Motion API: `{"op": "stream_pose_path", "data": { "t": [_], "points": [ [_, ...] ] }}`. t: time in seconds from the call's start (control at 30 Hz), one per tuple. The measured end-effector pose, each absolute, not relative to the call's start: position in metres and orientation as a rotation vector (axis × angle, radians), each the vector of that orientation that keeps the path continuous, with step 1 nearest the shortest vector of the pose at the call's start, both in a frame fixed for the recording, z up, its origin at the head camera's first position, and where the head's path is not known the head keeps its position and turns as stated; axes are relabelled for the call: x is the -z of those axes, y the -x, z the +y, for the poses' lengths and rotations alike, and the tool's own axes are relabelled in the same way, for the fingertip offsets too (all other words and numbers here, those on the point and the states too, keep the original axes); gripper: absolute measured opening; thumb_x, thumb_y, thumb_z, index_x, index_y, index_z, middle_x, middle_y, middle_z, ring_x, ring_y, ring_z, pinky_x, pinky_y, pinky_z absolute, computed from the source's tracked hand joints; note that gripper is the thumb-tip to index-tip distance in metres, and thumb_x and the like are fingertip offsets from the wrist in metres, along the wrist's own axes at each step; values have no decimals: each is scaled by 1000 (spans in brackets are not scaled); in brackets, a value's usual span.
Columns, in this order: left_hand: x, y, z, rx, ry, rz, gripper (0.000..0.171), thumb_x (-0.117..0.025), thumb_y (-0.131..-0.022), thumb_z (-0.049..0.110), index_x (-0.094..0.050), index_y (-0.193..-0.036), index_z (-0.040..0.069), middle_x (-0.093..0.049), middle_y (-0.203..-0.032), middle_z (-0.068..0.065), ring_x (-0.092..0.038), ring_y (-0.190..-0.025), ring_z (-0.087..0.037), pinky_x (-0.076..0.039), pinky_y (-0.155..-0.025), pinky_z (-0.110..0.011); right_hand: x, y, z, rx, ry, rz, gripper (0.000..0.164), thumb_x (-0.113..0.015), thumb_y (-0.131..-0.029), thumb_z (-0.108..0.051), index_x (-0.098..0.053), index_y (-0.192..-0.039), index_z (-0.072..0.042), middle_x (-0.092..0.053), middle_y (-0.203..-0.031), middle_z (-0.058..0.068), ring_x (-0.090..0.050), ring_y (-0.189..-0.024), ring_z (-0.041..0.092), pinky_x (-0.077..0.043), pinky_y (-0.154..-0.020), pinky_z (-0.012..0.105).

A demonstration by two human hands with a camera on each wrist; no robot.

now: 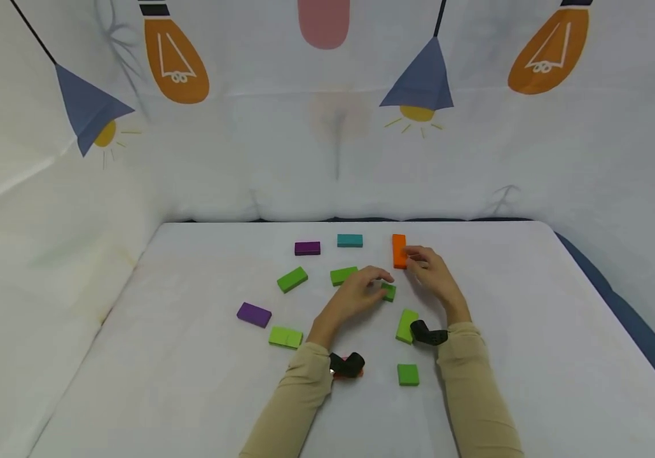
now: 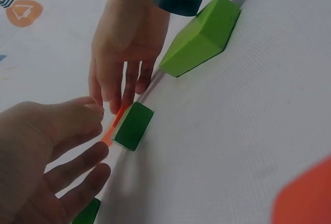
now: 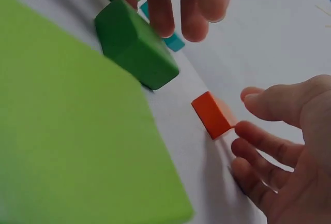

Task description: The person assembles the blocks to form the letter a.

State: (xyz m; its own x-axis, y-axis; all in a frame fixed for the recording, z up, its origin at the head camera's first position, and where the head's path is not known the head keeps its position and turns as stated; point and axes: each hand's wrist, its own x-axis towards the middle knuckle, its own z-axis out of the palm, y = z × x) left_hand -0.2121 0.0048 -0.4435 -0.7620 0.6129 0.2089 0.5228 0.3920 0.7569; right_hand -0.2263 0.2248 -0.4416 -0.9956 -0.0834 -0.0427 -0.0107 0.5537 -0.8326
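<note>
Lime-green block loomed nearest the right wrist's camera. Fingers of the right hand were parted and loosely bent, gripping nothing, their tips at the right side of the orange block; contact could not be told. The left hand also held nothing, its thumb and fingers apart just beside the small green block.

With thumb and fingers both on one side, a hasty reach could have shoved the orange block askew, I judged. The left thumb, so close, could have knocked the small green block over.

Bright, plain and oblong, the orange block lay towards the far edge of the white table, right of the teal block. The small green block was darker, with smooth faces and crisp edges.
</note>
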Motion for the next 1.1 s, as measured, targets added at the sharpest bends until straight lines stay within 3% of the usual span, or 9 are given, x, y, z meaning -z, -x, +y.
{"op": "stream_pose_path", "data": {
  "t": [0.2,0.33,0.57,0.83,1.1],
  "points": [
    [447,207,-5,-1327,-1031,2549,25,-62,-90,9,-63,-116,8,-64,-118,-4,-57,-115,-17,-44,-101,-29,447,226,218,1405,145,2772,39,-47,-96,-9,-48,-136,-7,-37,-147,18,-34,-136,37,-30,-109,54],
    [450,205,-9,-1335,-1012,2539,26,-62,-90,9,-63,-116,7,-65,-117,-5,-57,-115,-17,-43,-102,-31,450,225,217,1373,143,2754,41,-47,-98,-12,-46,-138,-8,-33,-152,14,-27,-141,36,-25,-112,54],
    [452,202,-13,-1275,-957,2597,24,-65,-89,11,-65,-113,12,-66,-114,0,-58,-111,-13,-44,-101,-29,454,224,215,1369,162,2752,39,-47,-98,-14,-49,-137,-12,-35,-151,11,-29,-141,34,-26,-113,52],
    [454,208,-4,-1248,-1024,2581,25,-67,-87,11,-65,-112,11,-66,-114,0,-58,-112,-13,-43,-101,-27,455,226,226,1356,182,2784,39,-48,-98,-12,-49,-136,-7,-36,-148,19,-30,-139,37,-27,-111,55],
    [452,213,-2,-1275,-996,2562,26,-66,-87,10,-65,-113,10,-66,-114,-2,-58,-111,-13,-44,-101,-27,451,231,227,1329,211,2790,39,-48,-98,-12,-48,-137,-7,-40,-147,16,-30,-140,35,-26,-112,53]
  ]
}}
